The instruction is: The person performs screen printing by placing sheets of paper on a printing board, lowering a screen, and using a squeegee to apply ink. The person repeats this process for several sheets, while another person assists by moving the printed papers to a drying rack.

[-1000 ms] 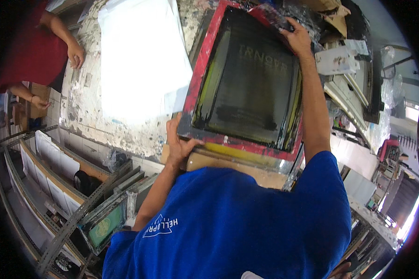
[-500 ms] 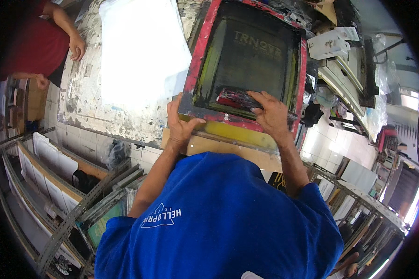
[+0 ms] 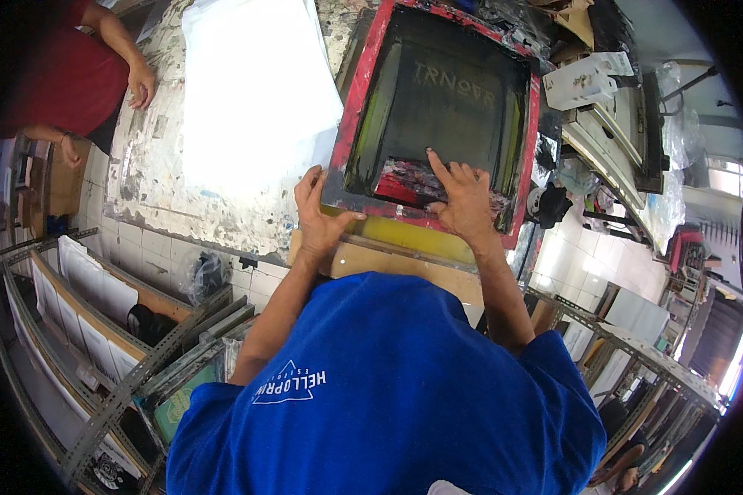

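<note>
A screen printing frame (image 3: 530,153) with red edges and dark mesh lies on the table, pale lettering showing in its far half. Across its near end a squeegee (image 3: 400,180), smeared red and black, leans inside the frame. My right hand (image 3: 464,198) grips the squeegee at its right part, index finger stretched along it and thumb on the near side. At the near left corner my left hand (image 3: 318,216) rests against the frame with thumb and fingers spread apart around the corner. Below the frame a yellow strip (image 3: 413,241) and a light brown board (image 3: 437,268) show.
White sheets (image 3: 256,99) lie left of the frame on a paint-stained table (image 3: 144,177). A person in a red shirt (image 3: 62,78) stands at the far left. Metal racks (image 3: 111,396) with boards fill the lower left. A white box (image 3: 578,82) sits at the right.
The squeegee has tilted, showing more of its smeared face, and sits slightly nearer me. My right hand has shifted left and nearer, its index finger now extended. My left hand stays at the corner.
</note>
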Available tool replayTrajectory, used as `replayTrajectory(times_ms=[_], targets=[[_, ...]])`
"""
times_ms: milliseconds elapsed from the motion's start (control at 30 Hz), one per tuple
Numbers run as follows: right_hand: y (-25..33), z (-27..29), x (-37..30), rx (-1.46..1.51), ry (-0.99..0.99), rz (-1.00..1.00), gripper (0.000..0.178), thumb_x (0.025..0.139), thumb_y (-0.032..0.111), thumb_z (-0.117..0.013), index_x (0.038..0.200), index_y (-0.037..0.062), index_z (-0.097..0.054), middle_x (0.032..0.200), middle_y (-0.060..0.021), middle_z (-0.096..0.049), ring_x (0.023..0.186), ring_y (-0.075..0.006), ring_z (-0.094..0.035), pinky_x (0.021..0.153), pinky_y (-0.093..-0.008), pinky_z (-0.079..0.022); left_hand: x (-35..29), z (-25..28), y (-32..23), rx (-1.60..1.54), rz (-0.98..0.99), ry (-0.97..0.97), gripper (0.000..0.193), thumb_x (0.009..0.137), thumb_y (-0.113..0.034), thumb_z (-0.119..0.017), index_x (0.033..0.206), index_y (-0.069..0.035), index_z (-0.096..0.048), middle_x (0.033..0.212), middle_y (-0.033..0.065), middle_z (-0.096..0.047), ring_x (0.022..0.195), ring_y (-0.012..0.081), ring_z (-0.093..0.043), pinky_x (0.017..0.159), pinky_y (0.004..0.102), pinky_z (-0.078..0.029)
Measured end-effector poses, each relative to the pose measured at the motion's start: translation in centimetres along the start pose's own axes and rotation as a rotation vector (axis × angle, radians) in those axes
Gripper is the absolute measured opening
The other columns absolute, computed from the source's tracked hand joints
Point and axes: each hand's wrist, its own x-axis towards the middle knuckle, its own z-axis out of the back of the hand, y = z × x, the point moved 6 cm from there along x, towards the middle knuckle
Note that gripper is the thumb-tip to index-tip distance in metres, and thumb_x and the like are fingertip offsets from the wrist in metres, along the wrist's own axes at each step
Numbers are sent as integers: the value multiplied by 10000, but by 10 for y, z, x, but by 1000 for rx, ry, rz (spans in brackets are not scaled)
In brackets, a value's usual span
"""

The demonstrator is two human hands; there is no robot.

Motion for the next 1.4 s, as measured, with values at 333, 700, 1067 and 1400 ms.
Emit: replayTrajectory(times_ms=[333,700,1067,1400], targets=[[-51,-26,57,-4,-167,-107,826,593,149,-810,1390,212,-602,1060,-105,-537,1084,-309,-521,970,-517,-329,3,0,2,26,71,50,966,475,-124,-962,1349,29,-577,1491,209,-438,1353,397,-416,1132,479,-380],[-162,-3,222,-176,-405,10,827,607,286,-798,1409,271,-597,1115,-83,-586,1112,-288,-537,949,-504,-332,1,1,5,-19,92,60,1026,496,-194,-989,1409,0,-562,1487,220,-418,1345,390,-421,1125,474,-390],[-191,24,277,-62,-390,134,561,786,211,-767,1329,312,-668,1030,-134,-714,1021,-360,-661,890,-533,-454,-3,4,4,-57,80,37,1069,487,-265,-991,1424,-6,-544,1390,207,-498,1301,381,-453,1107,476,-380],[-100,20,143,-104,-299,5,538,821,151,-718,1325,325,-651,884,-142,-650,834,-376,-669,763,-503,-526,-2,5,-5,-137,81,21,1007,533,-266,-978,1391,29,-542,1264,179,-592,1216,353,-503,1073,450,-388]])
